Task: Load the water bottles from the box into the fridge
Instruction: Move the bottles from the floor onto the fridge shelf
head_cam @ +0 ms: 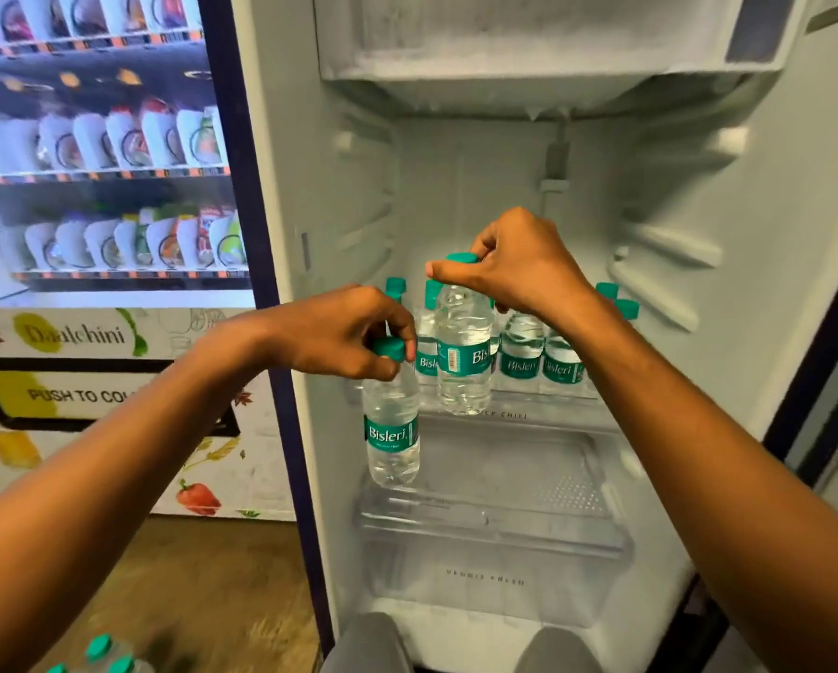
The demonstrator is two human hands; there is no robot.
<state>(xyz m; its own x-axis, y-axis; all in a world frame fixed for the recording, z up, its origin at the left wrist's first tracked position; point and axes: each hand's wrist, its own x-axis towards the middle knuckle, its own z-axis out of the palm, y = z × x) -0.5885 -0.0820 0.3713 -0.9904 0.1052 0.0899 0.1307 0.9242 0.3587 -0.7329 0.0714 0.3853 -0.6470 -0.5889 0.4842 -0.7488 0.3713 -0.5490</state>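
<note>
Right now I have both hands up in front of the open fridge [281,196], each carrying one water bottle by its green cap. My left hand [332,332] has its fingers and thumb curled round the cap of the left bottle [392,432], which hangs upright at the fridge's left edge, in front of the shelf and above the clear drawer [495,531]. My right hand [519,264] pinches the cap of the right bottle [463,357] between thumb and curled fingers; that bottle hangs upright just in front of the shelf [519,411], its base about level with the shelf's front lip. I cannot tell whether it touches the shelf.

Behind it, on the same shelf, stands a row of bottles [538,354] already loaded, upright and close together, their green labels facing me; more green caps show at the far left and far right of the row.

Above is the frosted freezer box [529,46]. The drawer below carries faint lettering on its front.

At the bottom left corner of the view, on the wooden floor [203,590], I can see the green caps of the spare bottles [101,655]; whatever holds them is cut off by the frame. To the left of the fridge stands a vending machine [96,196] with rows of packets behind glass.
</note>
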